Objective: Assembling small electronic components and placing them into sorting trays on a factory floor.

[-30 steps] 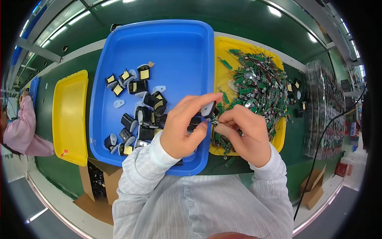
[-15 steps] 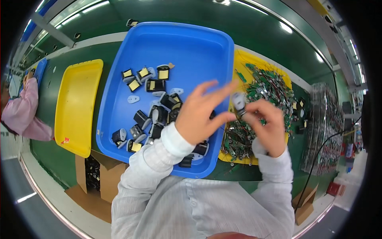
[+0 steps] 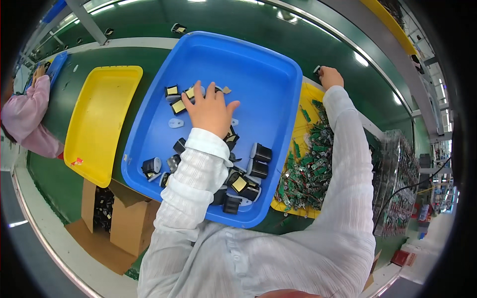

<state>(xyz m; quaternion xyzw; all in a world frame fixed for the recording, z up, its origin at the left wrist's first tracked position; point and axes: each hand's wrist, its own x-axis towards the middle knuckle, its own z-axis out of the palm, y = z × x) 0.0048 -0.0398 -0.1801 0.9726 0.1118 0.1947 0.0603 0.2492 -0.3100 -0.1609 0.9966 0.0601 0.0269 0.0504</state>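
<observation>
My left hand is open, fingers spread, over the far part of a large blue tray. Its fingertips are at small black housings with yellow pads; whether they touch is hard to tell. More black-and-grey housings lie in the tray's near half, alongside loose grey oval pieces. Beyond the tray's far right corner, my right hand is closed on a small black-and-grey housing at the near edge of a green belt. Its fingers partly cover the piece.
Right of the blue tray, a yellow tray holds heaped green circuit boards, partly under my right arm. Another yellow tray lies left. Stacked clear trays stand far right, a cardboard box lower left. A pink-sleeved person works at left.
My right hand has moved from above the circuit boards out to the belt, carrying the housing. My left hand has swung left over the housings in the blue tray. The view has shifted slightly.
</observation>
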